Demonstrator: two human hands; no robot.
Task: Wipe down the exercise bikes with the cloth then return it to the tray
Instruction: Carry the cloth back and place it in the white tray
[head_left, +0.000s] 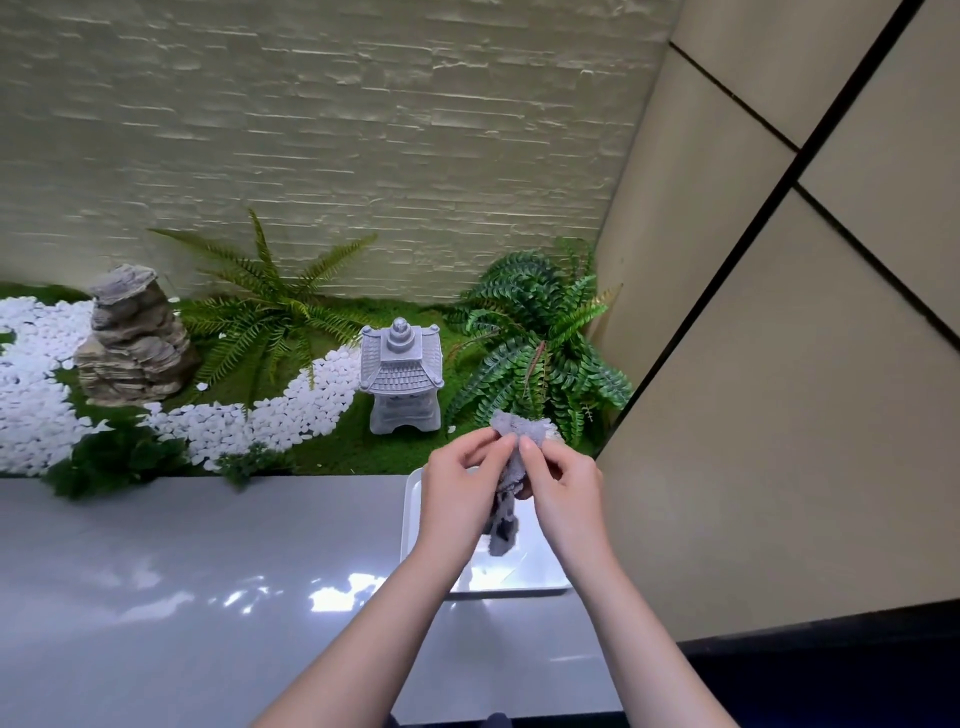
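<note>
- Two hands, the left hand (457, 491) and the right hand (563, 486), meet directly above the tray (411, 525). Their fingers (530, 448) pinch the bunched grey cloth (519, 427), and its tail hangs down toward the tray's floor.
- I judge the cloth is either being lifted out or laid back. For either, pinch firmly on both sides and hold the bundle centred over the tray, so no corner drapes across the rim onto the worktop (182, 545).
- I cannot tell whether the tail touches the tray, and the hands hide the cloth's middle.
- No exercise bike is in view. Beyond the tray stand only a stone lantern (400, 374) and ferns (535, 338).
</note>
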